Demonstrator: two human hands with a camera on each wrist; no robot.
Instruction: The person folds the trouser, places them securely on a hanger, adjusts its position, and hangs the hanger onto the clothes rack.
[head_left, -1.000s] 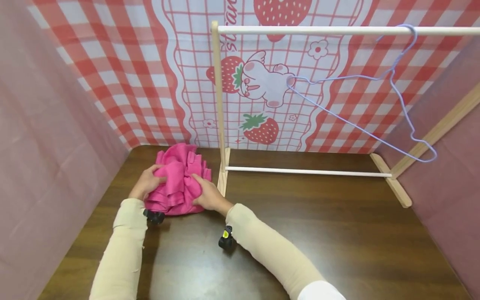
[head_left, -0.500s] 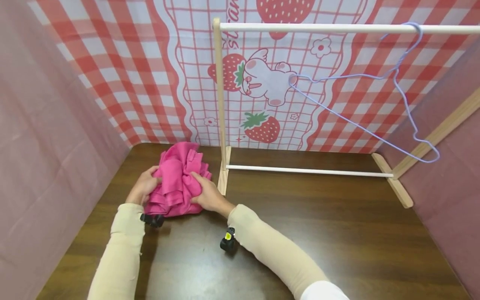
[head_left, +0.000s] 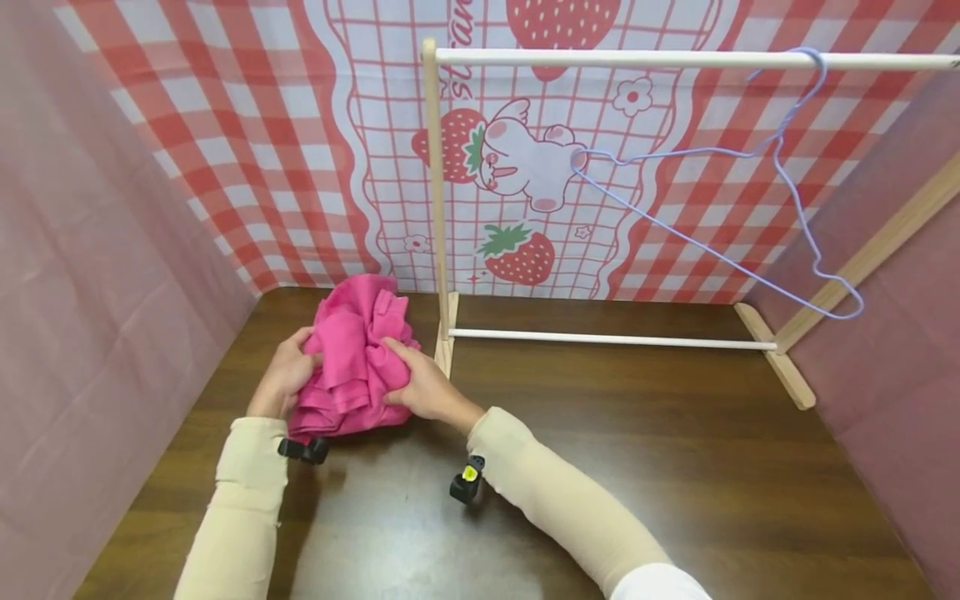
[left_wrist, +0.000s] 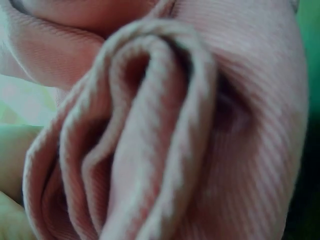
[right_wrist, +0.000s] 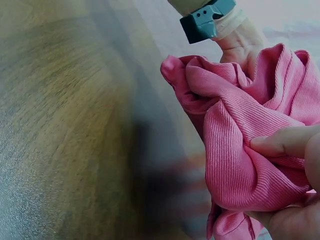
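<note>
Though curtained, table (head_left: 675,442) beneath pink cloth (head_left: 348,358)

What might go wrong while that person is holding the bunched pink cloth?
The ribbed pink cloth is bunched in loose folds between the person's left hand and right hand, so a fold might slip free if lifted. It also sits near the upright, pale wooden rack post, so moving it rightward might snag it.

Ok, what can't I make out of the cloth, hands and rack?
Cloth, full shape: head view, hidden by its own folds.
Left hand, fingertips: right wrist view, behind cloth.
Right hand, partly: right wrist view, cut off by right edge.
Rack, top right corner: head view, cut off by edge.
</note>
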